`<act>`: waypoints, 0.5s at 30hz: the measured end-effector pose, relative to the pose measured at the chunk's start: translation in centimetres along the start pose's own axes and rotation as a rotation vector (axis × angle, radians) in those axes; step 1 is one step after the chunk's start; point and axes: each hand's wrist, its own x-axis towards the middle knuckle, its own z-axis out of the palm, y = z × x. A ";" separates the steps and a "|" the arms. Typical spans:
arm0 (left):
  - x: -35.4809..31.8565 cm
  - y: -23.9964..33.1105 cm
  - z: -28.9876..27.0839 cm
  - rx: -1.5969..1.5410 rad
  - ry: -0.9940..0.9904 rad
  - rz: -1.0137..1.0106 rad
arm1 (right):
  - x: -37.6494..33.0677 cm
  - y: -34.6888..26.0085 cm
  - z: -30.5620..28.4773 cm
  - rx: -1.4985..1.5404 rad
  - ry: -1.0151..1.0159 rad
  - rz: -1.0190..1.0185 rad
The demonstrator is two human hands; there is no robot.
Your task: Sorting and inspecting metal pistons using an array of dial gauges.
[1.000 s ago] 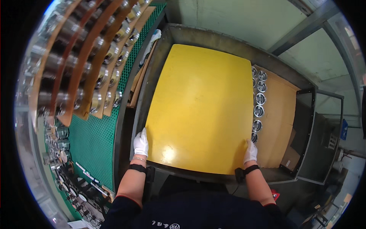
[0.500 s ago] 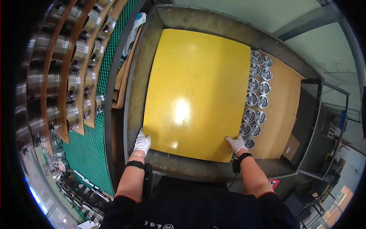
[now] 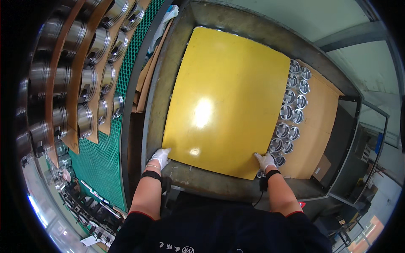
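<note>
A large yellow board (image 3: 228, 101) lies inside a grey metal-walled tray (image 3: 157, 97). My left hand (image 3: 160, 157), in a white glove, grips the board's near left corner. My right hand (image 3: 264, 161), gloved too, holds the near right corner, thumb on top; its other fingers are mostly hidden. Along the board's right edge stand two rows of silver pistons (image 3: 301, 101), the nearest ones beside my right hand. Thin silvery edges peek out along the board's far and left edges; what lies under it is hidden.
Brown cardboard (image 3: 316, 126) covers the tray's right part under the pistons. On the left, larger pistons (image 3: 87, 84) stand in rows between cardboard strips on a green mesh mat (image 3: 99, 164). Folded cardboard and a plastic bag (image 3: 164, 26) sit between mat and tray.
The view has turned slightly, so tray and board appear shifted right. Silvery edges now show along the board's left and far sides. Both hands stay at its near corners.
</note>
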 end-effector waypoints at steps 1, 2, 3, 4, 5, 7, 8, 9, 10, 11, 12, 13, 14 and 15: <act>1.4 -1.7 -1.5 -0.142 -0.026 -0.005 | 0.6 0.2 0.6 -0.009 -0.014 -0.017; 1.8 -1.6 -1.4 -0.134 -0.036 -0.004 | 2.6 2.2 1.4 0.065 0.064 -0.020; 2.0 -1.6 -1.3 -0.087 -0.080 0.107 | 4.1 3.6 1.9 0.138 0.137 -0.023; 1.8 -1.8 -1.3 -0.045 -0.120 0.213 | 4.7 4.1 2.0 0.134 0.132 -0.018; 1.7 -1.9 -1.2 -0.044 -0.120 0.205 | 5.2 4.7 2.0 0.106 0.166 -0.053; 1.7 -1.5 -0.8 -0.015 -0.082 0.291 | 5.7 5.4 2.5 0.077 0.192 -0.081; 1.3 -0.9 -0.4 -0.015 -0.084 0.279 | 5.6 5.4 2.3 0.059 0.210 -0.042; 1.1 0.0 0.1 -0.001 -0.113 0.240 | 5.5 5.4 2.1 0.040 0.228 -0.002; 0.7 -0.3 -0.1 0.005 -0.131 0.197 | 4.6 4.7 1.8 0.029 0.214 0.002; 3.0 -3.5 -3.3 -0.092 -0.099 0.134 | 3.3 1.9 2.0 -0.014 0.172 -0.017; 3.6 -4.3 -3.4 -0.101 -0.096 0.123 | 2.5 1.1 1.8 -0.050 0.171 0.007; 3.8 -4.0 -2.8 -0.269 -0.108 0.095 | 2.9 2.0 1.5 -0.181 0.138 -0.078; 3.5 -2.8 -1.3 -0.431 -0.129 0.066 | 3.4 3.4 1.5 -0.180 0.149 -0.065; 2.9 -1.8 0.1 -0.497 -0.090 0.034 | 3.8 4.8 1.6 -0.006 0.159 -0.031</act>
